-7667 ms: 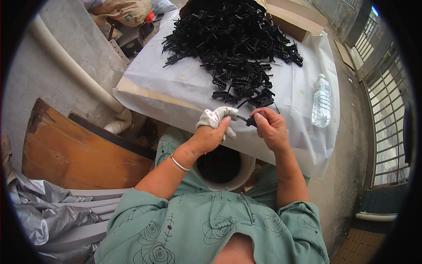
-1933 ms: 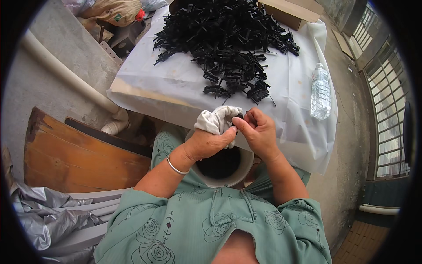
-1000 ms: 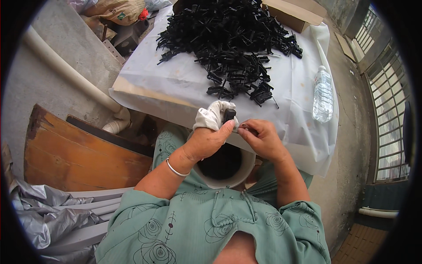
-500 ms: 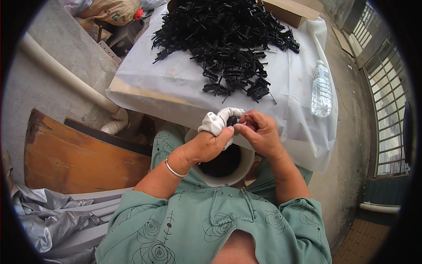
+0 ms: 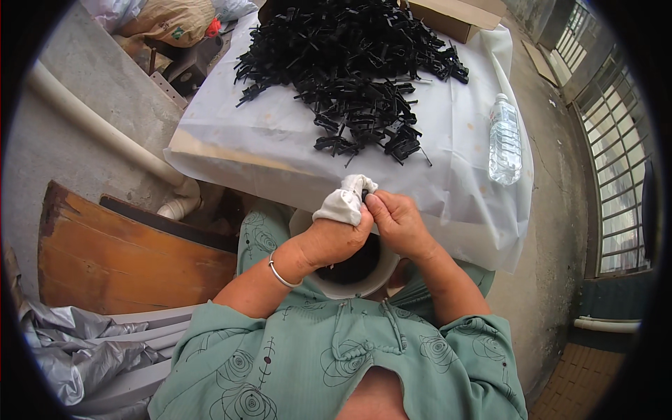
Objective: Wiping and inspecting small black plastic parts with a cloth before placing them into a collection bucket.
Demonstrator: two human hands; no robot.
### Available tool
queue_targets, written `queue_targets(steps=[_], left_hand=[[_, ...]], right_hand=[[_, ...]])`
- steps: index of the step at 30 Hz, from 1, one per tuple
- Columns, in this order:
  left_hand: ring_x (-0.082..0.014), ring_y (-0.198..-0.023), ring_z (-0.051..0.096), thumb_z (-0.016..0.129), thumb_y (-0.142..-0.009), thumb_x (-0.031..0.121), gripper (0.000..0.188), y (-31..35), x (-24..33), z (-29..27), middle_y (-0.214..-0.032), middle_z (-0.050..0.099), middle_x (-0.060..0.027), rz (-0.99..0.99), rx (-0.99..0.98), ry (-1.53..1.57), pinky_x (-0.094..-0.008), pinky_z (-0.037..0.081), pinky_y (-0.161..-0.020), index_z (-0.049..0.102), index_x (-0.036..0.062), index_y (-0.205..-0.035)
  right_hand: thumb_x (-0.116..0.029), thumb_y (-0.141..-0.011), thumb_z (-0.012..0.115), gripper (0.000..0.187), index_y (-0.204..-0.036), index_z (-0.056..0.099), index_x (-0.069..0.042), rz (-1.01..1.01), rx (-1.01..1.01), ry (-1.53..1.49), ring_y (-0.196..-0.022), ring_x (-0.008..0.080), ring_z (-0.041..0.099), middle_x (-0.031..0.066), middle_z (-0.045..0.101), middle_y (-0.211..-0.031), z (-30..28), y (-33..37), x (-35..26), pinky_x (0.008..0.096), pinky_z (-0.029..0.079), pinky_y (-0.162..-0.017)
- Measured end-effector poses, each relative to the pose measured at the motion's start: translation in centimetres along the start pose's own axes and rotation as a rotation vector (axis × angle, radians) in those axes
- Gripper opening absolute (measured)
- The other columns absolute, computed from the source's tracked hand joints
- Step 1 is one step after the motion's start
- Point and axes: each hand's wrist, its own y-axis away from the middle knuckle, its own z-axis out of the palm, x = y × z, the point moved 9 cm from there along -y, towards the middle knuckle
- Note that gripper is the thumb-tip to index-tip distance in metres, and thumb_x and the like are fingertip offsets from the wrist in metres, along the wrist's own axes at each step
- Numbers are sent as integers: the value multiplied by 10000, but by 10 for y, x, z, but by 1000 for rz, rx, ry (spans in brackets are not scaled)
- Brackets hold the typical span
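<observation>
My left hand (image 5: 336,238), partly covered over the fingers by a white cloth glove (image 5: 339,203), is closed around a small black plastic part (image 5: 364,196). Most of that part is hidden by the fingers. My right hand (image 5: 400,222) meets it from the right, thumb and fingers pinched at the same part. Both hands are just off the table's front edge, above a pale bucket (image 5: 383,271) between my knees, with dark contents inside. On the white-covered table (image 5: 238,129) lies a big heap of similar black plastic parts (image 5: 350,59), some with thin metal pins sticking out.
A clear plastic bottle (image 5: 505,140) stands near the table's right side. At the back is an open cardboard box (image 5: 458,19). To my left are a wooden board (image 5: 133,255), a pale pipe (image 5: 105,126) and silver sheeting (image 5: 77,350). A barred window (image 5: 619,168) is on the right.
My right hand has turned and closed in against the left, its fingers now folded over the black part. The view has shifted slightly, and the heap is unchanged.
</observation>
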Motion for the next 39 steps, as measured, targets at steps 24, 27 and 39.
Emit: queue_targets(steps=[24, 27, 39], left_hand=[[-90, -600, 513, 612, -820, 70, 338, -19, -31, 3, -888, 563, -60, -65, 210, 326, -230, 442, -564, 476, 3, -1122], [-82, -573, 499, 614, -826, 88, 327, -25, -27, -4, -836, 551, -53, -11, 305, 245, -231, 436, -547, 472, 2, -1107], [-49, -568, 485, 559, -862, 74, 279, -14, -15, 1, -779, 549, -22, -52, 185, 417, -206, 429, -503, 461, 21, -1118]], right_hand=[[-115, -819, 566, 205, -662, 539, 14, 52, 369, 164, -500, 28, 356, -28, 426, -513, -52, 6, 2, 230, 288, -433], [-103, -826, 563, 202, -660, 528, 7, -45, 524, 203, -504, 26, 350, -38, 416, -518, -72, 7, -7, 227, 285, -435], [-127, -781, 651, 198, -676, 517, -26, -391, 293, 286, -441, 107, 405, 22, 471, -541, -37, 19, -50, 251, 312, -405]])
